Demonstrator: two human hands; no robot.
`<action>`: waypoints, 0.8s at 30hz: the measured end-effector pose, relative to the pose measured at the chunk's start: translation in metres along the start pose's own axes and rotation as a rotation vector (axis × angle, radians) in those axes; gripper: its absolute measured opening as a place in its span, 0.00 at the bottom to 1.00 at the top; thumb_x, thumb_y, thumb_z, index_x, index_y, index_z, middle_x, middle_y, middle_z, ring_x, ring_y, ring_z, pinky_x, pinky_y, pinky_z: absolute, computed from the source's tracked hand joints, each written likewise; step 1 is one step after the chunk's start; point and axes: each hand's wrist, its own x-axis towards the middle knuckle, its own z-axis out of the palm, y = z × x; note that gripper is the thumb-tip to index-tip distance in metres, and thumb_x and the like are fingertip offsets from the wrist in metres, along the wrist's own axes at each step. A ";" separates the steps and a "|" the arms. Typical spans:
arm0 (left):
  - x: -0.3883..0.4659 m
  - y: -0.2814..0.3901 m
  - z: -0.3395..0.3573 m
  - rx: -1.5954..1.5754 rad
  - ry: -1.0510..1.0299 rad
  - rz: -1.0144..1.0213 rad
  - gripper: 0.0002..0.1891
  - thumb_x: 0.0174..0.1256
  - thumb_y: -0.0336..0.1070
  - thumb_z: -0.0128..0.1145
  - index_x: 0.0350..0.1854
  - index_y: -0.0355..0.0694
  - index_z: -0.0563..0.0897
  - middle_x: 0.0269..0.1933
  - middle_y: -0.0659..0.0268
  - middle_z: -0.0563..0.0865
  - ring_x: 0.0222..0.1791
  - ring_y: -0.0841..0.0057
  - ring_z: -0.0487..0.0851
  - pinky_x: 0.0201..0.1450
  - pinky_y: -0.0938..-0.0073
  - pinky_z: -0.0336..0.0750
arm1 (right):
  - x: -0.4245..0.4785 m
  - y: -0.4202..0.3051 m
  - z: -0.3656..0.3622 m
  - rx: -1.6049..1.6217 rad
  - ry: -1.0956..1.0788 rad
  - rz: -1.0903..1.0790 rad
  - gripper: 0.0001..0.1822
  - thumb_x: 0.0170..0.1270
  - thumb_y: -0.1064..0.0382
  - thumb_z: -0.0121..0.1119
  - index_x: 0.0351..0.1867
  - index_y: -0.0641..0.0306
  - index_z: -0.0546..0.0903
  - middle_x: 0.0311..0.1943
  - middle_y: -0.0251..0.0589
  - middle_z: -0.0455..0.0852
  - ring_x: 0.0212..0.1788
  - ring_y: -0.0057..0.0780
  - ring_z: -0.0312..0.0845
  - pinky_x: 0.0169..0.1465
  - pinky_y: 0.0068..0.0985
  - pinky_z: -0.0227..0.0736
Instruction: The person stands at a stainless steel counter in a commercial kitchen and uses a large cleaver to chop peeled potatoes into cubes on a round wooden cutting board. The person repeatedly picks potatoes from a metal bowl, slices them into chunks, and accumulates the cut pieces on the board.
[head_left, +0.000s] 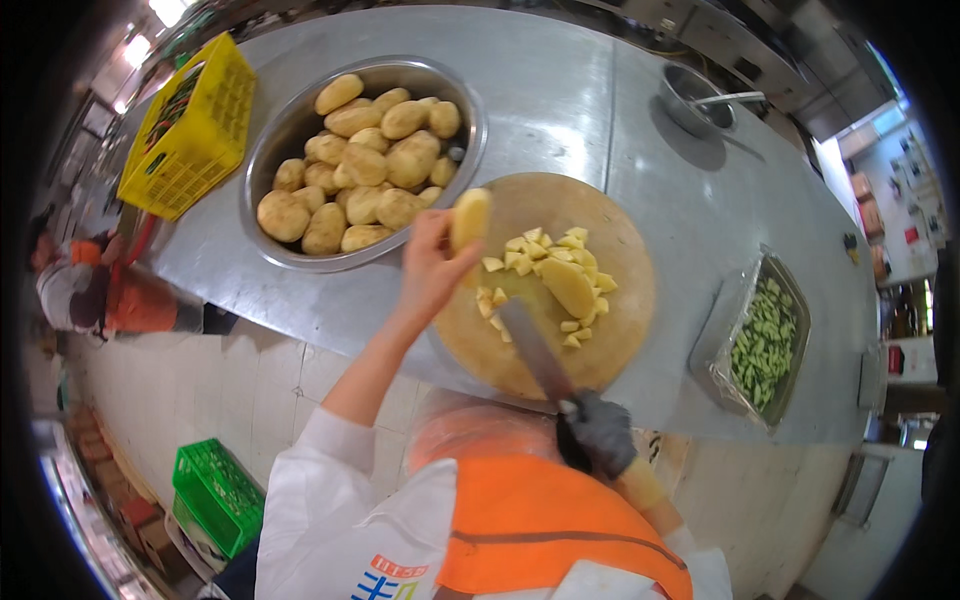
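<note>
My bare left hand (435, 262) holds a cut piece of peeled potato (471, 219) upright above the left side of a round chopping board (607, 345). In my gray-gloved right hand (602, 433) is the handle of a broad knife (534, 351), its blade tip low over the board's near left part. On the board, a large potato piece (568, 287) lies among small potato chunks (525, 250), with more chunks beside the blade tip. A large steel basin (480, 135) of peeled potatoes (364, 165) stands beyond my left hand.
The steel table (540, 60) also holds a yellow plastic crate (217, 127) at far left, a metal bowl with a utensil (686, 101) at far right, and a film-edged tray of chopped green vegetable (763, 345) at right. A person (82, 285) stands at left; green crates (217, 495) are on the floor.
</note>
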 end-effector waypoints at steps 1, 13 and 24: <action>-0.004 -0.003 -0.015 0.088 0.031 0.029 0.20 0.51 0.31 0.65 0.47 0.32 0.77 0.44 0.62 0.72 0.39 0.72 0.75 0.42 0.74 0.73 | 0.010 -0.010 0.007 -0.058 -0.071 -0.011 0.14 0.67 0.52 0.50 0.40 0.61 0.76 0.26 0.52 0.83 0.30 0.55 0.80 0.36 0.45 0.73; -0.060 -0.084 0.012 0.742 -0.192 0.267 0.24 0.44 0.31 0.66 0.48 0.34 0.77 0.47 0.53 0.74 0.50 0.55 0.74 0.53 0.57 0.68 | 0.063 0.014 0.007 -0.197 0.097 0.068 0.17 0.68 0.49 0.49 0.37 0.62 0.76 0.24 0.52 0.83 0.29 0.53 0.80 0.35 0.46 0.73; -0.119 -0.118 0.019 0.705 0.152 0.367 0.22 0.52 0.21 0.59 0.52 0.36 0.76 0.51 0.52 0.74 0.49 0.55 0.73 0.52 0.59 0.70 | 0.049 0.024 0.013 -0.158 0.114 0.051 0.15 0.68 0.50 0.48 0.39 0.61 0.74 0.22 0.52 0.82 0.26 0.52 0.80 0.33 0.47 0.72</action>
